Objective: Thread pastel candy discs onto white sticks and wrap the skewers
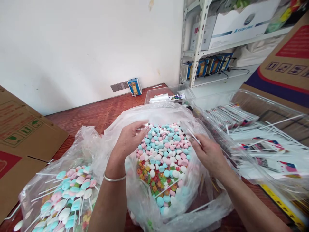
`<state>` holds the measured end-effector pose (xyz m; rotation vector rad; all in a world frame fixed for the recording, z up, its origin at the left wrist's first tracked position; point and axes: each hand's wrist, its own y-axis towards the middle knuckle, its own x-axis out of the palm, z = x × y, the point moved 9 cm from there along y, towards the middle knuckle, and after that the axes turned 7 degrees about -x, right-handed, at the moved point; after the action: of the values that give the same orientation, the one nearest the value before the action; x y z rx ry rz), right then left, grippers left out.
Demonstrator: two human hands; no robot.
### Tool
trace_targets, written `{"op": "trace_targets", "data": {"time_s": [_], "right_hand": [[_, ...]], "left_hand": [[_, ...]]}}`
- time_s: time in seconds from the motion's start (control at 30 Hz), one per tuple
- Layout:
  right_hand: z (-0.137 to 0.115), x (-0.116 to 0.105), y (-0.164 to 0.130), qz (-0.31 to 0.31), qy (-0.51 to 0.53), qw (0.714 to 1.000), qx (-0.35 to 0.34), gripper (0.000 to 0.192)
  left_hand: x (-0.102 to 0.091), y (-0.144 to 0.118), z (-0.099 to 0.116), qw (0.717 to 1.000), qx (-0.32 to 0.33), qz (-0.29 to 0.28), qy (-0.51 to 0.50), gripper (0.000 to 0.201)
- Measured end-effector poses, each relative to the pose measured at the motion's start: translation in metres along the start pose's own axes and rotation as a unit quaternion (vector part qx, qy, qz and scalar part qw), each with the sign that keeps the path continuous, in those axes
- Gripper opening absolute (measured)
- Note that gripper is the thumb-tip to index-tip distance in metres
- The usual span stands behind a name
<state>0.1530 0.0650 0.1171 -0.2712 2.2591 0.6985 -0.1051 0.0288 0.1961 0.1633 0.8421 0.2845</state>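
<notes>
A clear plastic bag (pixel 135 112) lies spread in front of me, full of small pink, blue and white candies (pixel 166 141). Fruit-coloured ring candies (pixel 154 180) show through at its lower left. My left hand (pixel 130 138) is over the bag's left side, thumb and fingers pinched around what looks like a small white candy (pixel 146 124). On the right side, my right hand (pixel 209 153) grips a thin white stick (pixel 194 135), which points up and left over the candies. Another white stick (pixel 167 188) lies across the candies.
At the left, a second plastic bag (pixel 84 141) holds candies on sticks (pixel 65 196). A clear bin (pixel 217 141) with white sticks and printed packets stands right, a smaller bin (pixel 149 96) behind. Cardboard boxes (pixel 31 129) flank the table (pixel 96 112); shelves (pixel 200 42) stand beyond.
</notes>
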Motion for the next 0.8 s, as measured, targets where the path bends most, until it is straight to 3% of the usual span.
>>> {"op": "trace_targets", "data": {"time_s": [0.07, 0.13, 0.17, 0.2, 0.3, 0.37, 0.47, 0.53, 0.57, 0.63, 0.67, 0.73, 0.8], "right_hand": [[-0.011, -0.010, 0.026, 0.052, -0.052, 0.997, 0.006, 0.051], [-0.014, -0.005, 0.059, 0.059, -0.080, 0.995, 0.008, 0.076], [-0.013, 0.001, 0.076, 0.056, -0.084, 0.995, 0.010, 0.079], [-0.012, 0.006, 0.092, 0.056, -0.084, 0.995, 0.010, 0.073], [-0.006, 0.011, 0.132, 0.064, -0.054, 0.996, 0.015, 0.025], [-0.006, 0.002, 0.141, 0.083, -0.037, 0.996, 0.019, 0.019], [-0.015, -0.023, 0.126, 0.131, 0.043, 0.990, 0.000, 0.020], [-0.022, -0.032, 0.103, 0.127, 0.117, 0.985, -0.023, 0.019], [-0.025, -0.032, 0.091, 0.110, 0.140, 0.983, -0.032, 0.019], [-0.026, -0.027, 0.069, 0.073, 0.167, 0.983, -0.037, 0.019], [-0.024, -0.024, 0.060, 0.060, 0.179, 0.982, -0.032, 0.019], [-0.018, -0.021, 0.048, 0.052, 0.195, 0.979, -0.013, 0.022], [-0.014, -0.020, 0.042, 0.054, 0.203, 0.978, 0.005, 0.023]], "left_hand": [[-0.018, -0.002, 0.015, 0.992, 0.057, 0.097, 0.062, 0.047], [-0.032, 0.002, 0.020, 0.971, 0.084, 0.181, 0.133, 0.063], [-0.037, 0.006, 0.019, 0.963, 0.086, 0.205, 0.155, 0.070], [-0.042, 0.010, 0.018, 0.957, 0.087, 0.223, 0.165, 0.075], [-0.058, 0.015, 0.020, 0.946, 0.095, 0.260, 0.169, 0.080], [-0.066, 0.008, 0.025, 0.940, 0.099, 0.281, 0.169, 0.075], [-0.062, -0.015, 0.031, 0.947, 0.085, 0.274, 0.148, 0.051], [-0.035, -0.032, 0.029, 0.970, 0.060, 0.197, 0.128, 0.033], [-0.010, -0.040, 0.025, 0.983, 0.045, 0.120, 0.129, 0.026], [0.056, -0.064, 0.015, 0.983, 0.024, -0.092, 0.160, 0.019], [0.089, -0.081, 0.008, 0.961, 0.022, -0.194, 0.194, 0.018], [0.129, -0.101, -0.003, 0.940, 0.021, -0.267, 0.211, 0.008], [0.151, -0.102, -0.014, 0.942, 0.011, -0.263, 0.207, 0.009]]}}
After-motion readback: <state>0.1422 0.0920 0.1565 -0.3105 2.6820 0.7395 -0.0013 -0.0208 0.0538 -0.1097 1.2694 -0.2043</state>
